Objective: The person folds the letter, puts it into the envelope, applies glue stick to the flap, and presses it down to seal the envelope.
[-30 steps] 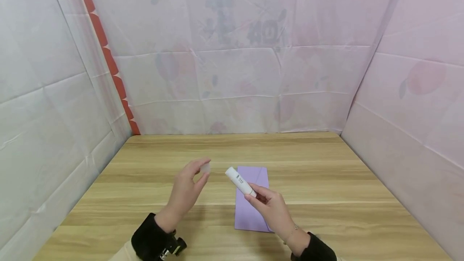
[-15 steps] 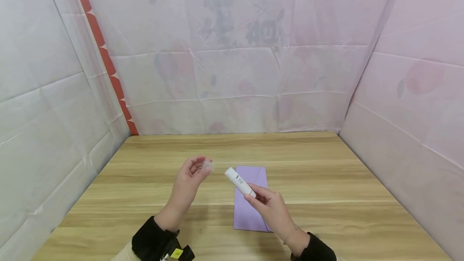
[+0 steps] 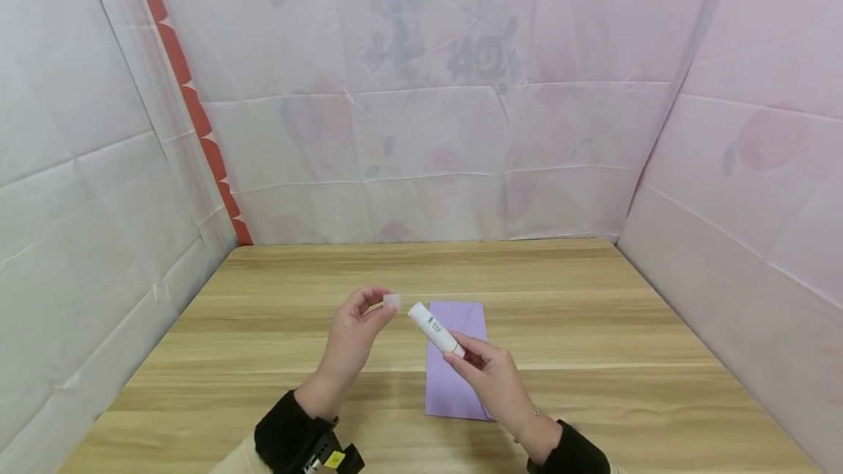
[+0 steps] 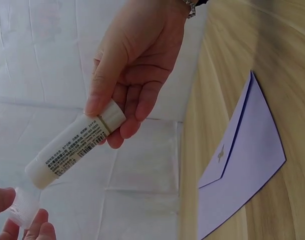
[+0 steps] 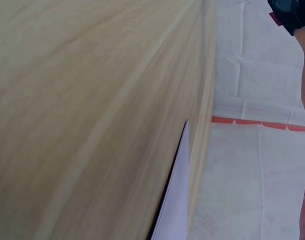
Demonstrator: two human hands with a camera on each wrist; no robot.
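Soft, even light was cast from above — faint shadows were left beneath the hands (image 3: 421, 357) on the surface (image 3: 593, 328). Wide-angle bending was seen at the edges; wrist views were slightly blurred.

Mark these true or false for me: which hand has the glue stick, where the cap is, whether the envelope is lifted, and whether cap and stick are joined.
1. The right hand holds the glue stick. True.
2. The cap sits on the table. False: the left hand pinches it in the air, between thumb and fingertips.
3. The purple envelope lies flat on the table. True.
4. The cap is on the stick. False: there is a gap between them in the left wrist view, with the stick's open end pointing toward the cap.
5. The left hand holds the envelope. False: neither hand touches it.
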